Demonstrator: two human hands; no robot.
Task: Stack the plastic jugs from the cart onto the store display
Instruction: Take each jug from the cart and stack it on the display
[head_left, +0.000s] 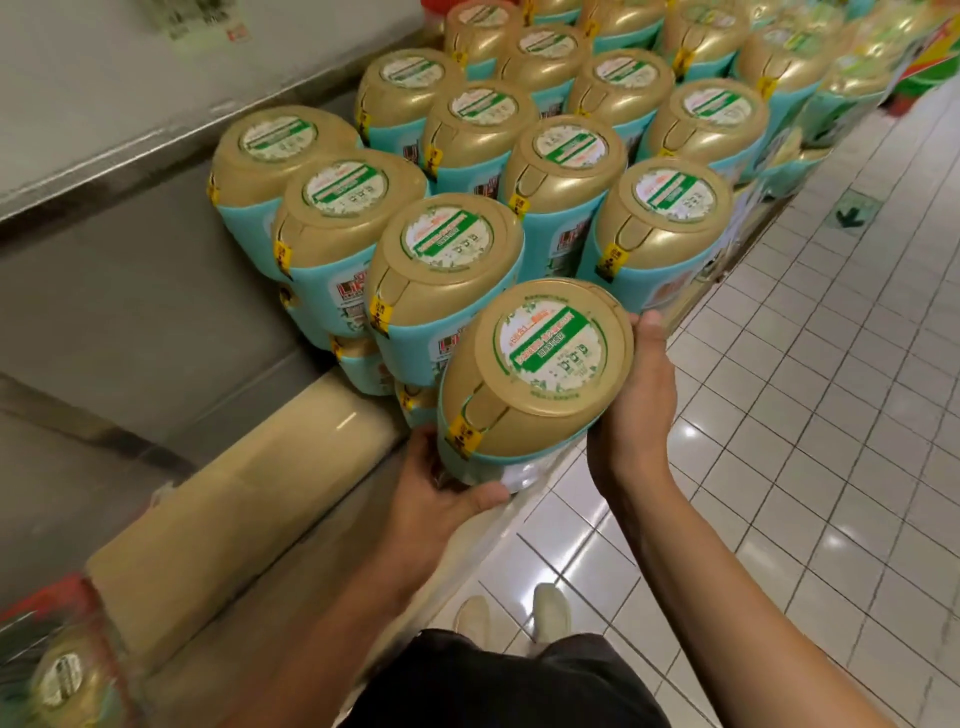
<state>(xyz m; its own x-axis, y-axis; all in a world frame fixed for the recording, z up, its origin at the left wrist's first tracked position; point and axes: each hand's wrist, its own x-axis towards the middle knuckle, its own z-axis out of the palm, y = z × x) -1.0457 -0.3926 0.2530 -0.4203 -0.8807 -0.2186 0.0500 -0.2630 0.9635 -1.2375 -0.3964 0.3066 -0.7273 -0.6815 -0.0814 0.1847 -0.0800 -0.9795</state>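
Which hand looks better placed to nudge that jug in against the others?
Probably the right hand: it lies along the held jug's aisle side, facing the stacked jugs. The left hand cups the lower edge.

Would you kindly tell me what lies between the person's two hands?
In the head view, a gold-lidded jug sits between the left hand and right hand.

L hand (441, 491), R hand (636, 410) hold jug (535, 384) beside stacked jugs (660, 218).

Between your left hand (441, 493) and right hand (636, 410) you hold a jug (540, 374): gold top with a round white-and-green label, teal wrap below, top facing up. Just beyond your hands, the matching stacked jugs (447, 260) stand upright in tight rows, layered
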